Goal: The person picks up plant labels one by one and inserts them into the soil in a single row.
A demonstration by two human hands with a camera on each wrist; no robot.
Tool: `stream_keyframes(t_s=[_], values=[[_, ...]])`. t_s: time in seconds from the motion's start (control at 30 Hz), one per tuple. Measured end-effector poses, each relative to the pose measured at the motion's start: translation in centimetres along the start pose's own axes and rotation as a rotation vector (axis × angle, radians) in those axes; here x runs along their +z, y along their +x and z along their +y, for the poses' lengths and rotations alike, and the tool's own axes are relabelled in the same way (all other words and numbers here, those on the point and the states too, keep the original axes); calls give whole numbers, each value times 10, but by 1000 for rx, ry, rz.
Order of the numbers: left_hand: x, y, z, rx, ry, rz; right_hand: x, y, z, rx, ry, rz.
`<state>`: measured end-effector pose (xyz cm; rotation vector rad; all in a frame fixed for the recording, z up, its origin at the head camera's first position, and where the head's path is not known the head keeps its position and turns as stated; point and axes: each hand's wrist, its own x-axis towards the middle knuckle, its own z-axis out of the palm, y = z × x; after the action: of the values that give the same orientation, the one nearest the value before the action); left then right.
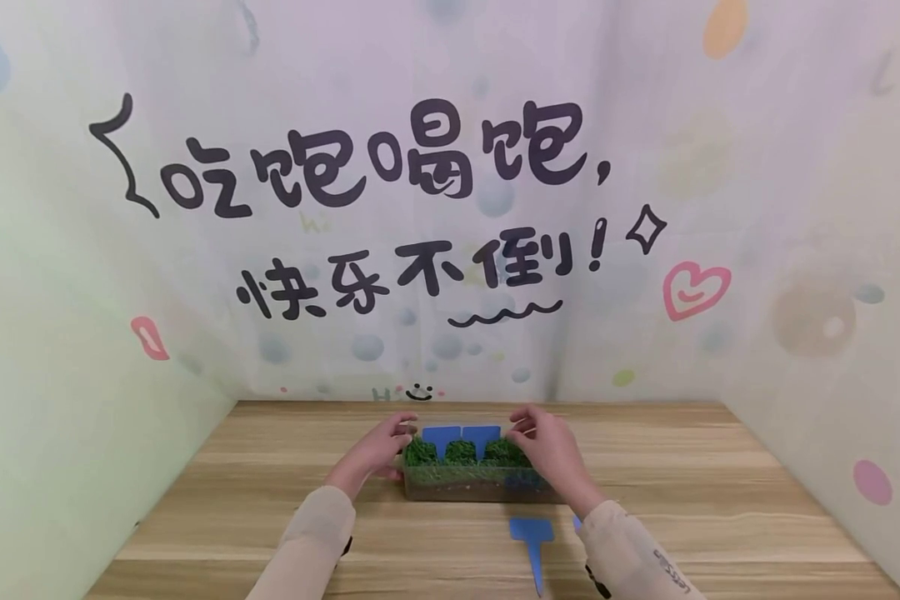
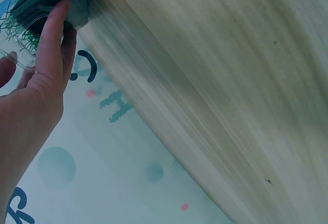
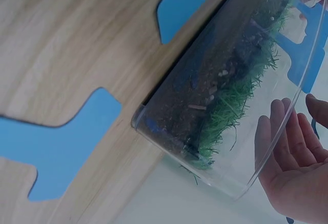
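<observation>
A clear rectangular planter box [image 1: 457, 489] with brown soil and green artificial-looking grass [image 1: 461, 452] sits on the table. Two blue T-shaped plant labels stand upright in it side by side, the left label [image 1: 441, 435] and the right label [image 1: 482, 435]. At the box's left end is my left hand [image 1: 375, 446]; in the left wrist view a straight finger [image 2: 51, 42] lies against the end wall. My right hand [image 1: 551, 446] hovers over the back right part, fingers loosely bent and nothing visible between them. Through the clear wall [image 3: 236, 183] its fingers show.
In front of the box a blue T-shaped label [image 1: 532, 537] lies flat on the wooden table [image 1: 232, 517]. Another blue piece [image 1: 577, 523] is mostly hidden by my right sleeve. A printed cloth wall [image 1: 420, 350] with dark lettering rises behind the table.
</observation>
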<state>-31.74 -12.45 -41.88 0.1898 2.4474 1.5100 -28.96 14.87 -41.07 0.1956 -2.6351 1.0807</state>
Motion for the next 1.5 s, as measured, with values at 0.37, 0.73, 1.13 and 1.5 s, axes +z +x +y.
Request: stream_keyframes(t_s=[0.37,0.73,1.13,1.5], values=[[0,0,0,4,5,-6,-8,-5,-2,21,0,4],[0,0,-3,9,-3,2,-17,-12,-3,5,23,21],[0,-1,-1,3,-2,8,-21,-25,-6,9,40,-6],[1,-1,-1,5,-10,4,-26,-38,-13,-7,20,-46]])
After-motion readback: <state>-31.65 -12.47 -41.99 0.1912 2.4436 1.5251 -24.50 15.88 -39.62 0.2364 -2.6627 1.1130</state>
